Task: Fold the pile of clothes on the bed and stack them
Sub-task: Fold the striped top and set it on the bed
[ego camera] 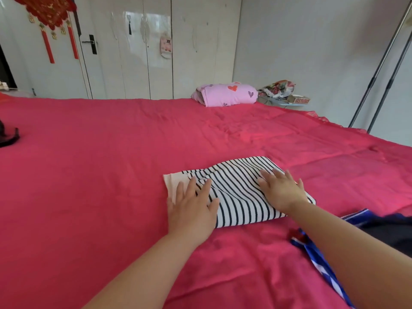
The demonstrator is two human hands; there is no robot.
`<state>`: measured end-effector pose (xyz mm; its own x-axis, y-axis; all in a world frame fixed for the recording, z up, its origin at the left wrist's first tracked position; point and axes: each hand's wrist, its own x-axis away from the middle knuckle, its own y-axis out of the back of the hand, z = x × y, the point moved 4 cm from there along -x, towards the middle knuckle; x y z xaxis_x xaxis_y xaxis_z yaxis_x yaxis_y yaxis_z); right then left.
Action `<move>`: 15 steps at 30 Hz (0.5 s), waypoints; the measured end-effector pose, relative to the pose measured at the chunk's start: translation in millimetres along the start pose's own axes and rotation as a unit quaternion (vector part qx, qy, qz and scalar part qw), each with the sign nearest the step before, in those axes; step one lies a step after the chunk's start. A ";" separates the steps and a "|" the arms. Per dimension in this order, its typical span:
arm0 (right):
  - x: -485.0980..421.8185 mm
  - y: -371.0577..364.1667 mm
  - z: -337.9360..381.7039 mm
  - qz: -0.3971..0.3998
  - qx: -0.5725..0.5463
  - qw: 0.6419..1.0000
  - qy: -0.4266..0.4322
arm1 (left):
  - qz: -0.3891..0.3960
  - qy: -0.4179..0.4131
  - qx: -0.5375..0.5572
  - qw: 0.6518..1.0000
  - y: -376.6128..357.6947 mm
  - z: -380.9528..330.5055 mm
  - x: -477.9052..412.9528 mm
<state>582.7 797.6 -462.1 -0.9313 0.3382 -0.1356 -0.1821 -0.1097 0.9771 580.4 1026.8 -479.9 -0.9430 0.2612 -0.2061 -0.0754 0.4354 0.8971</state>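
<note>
Both hands are down flat on the folded striped top [240, 192] right now: my left hand [191, 208] has straight, slightly spread fingers resting on its left end by the plain pale band, and my right hand [282, 192] lies palm-down on the right end with fingers straight too, neither gripping anything. The top sits on the red bed [100, 175] directly under the fingers, and a bunched blue and dark garment [316, 257] lies behind my right fingers, under that forearm. Way past the fingers, at the bed's far edge, there's a rolled pink bundle [225, 94] with hearts.
</note>
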 end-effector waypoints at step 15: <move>45.3 -16.1 21.7 0.032 -0.018 0.999 -0.026 | 0.074 -0.018 -0.074 0.994 -1.6 19.1 22.0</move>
<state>550.4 835.0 -480.5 -0.9236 0.3782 -0.0632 -0.1349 -0.1663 0.9768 565.9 1048.3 -493.4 -0.9355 0.3444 -0.0796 0.0135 0.2601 0.9655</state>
